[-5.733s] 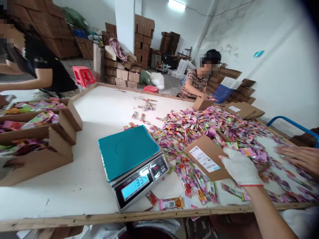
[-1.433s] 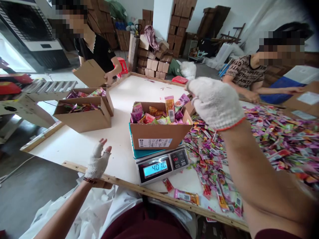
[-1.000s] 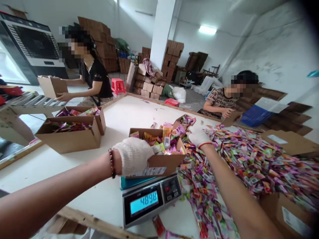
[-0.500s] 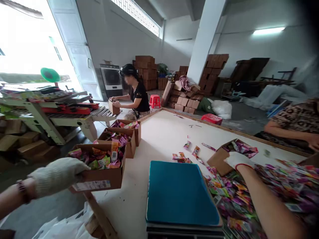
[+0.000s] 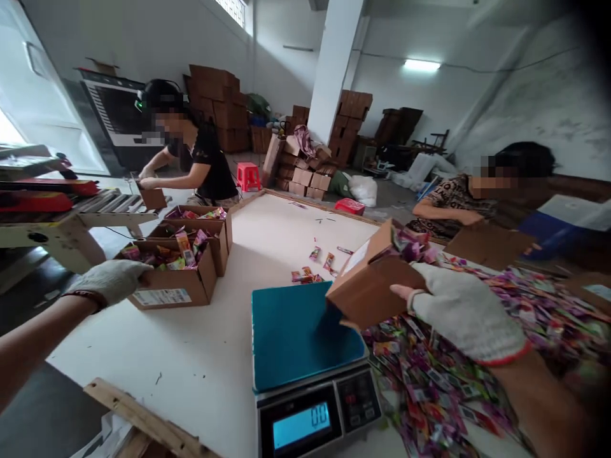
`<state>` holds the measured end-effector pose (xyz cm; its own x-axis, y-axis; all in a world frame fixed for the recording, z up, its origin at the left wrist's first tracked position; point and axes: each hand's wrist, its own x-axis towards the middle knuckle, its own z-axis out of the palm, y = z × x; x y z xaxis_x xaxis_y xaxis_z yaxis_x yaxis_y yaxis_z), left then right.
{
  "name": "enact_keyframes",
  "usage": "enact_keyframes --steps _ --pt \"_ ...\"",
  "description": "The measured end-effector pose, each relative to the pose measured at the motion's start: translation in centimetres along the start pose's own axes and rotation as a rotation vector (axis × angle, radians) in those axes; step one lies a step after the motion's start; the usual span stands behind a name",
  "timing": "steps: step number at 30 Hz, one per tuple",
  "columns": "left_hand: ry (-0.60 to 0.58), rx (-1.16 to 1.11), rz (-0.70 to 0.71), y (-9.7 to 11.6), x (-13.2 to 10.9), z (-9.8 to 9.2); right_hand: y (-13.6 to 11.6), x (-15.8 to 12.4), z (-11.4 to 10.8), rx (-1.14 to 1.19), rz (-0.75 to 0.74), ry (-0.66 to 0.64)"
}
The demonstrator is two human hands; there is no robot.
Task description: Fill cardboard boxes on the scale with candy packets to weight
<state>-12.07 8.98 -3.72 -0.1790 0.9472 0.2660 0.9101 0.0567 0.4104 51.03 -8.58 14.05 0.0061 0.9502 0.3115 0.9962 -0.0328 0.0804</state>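
My left hand (image 5: 107, 281), in a white knit glove, rests against the near left corner of a full cardboard box of sachets (image 5: 169, 280) on the white table (image 5: 191, 356). Its fingers curl on the box edge. My right hand (image 5: 465, 308), also gloved, grips a second, partly filled cardboard box (image 5: 370, 280) and holds it tilted in the air over the right edge of the scale's teal platform (image 5: 300, 331). The scale display (image 5: 301, 425) reads zero. A large heap of colourful sachets (image 5: 477, 362) covers the table under and beyond my right arm.
Two more filled boxes (image 5: 210, 226) stand behind the left one. One person at the far left works at a roller conveyor (image 5: 109, 203); another sits at the far right with a flat carton (image 5: 487, 245). A few loose sachets (image 5: 310, 270) lie mid-table.
The full box came off the scale and now sits on the table at the left. My right hand has lifted the second box from the heap toward the scale.
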Motion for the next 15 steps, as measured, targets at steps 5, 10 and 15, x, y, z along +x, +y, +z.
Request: enact_keyframes --steps 5,10,15 --pt "-0.044 0.206 0.152 4.7 -2.1 -0.4 -11.3 -3.5 -0.6 0.033 -0.267 -0.234" --pt "0.001 0.1 0.402 11.7 -11.2 -0.9 -15.1 -2.0 -0.5 0.29 -0.299 -0.219" --pt "0.036 -0.196 0.534 16.2 -17.7 -1.6 -10.2 -1.3 -2.4 0.669 -0.328 0.274"
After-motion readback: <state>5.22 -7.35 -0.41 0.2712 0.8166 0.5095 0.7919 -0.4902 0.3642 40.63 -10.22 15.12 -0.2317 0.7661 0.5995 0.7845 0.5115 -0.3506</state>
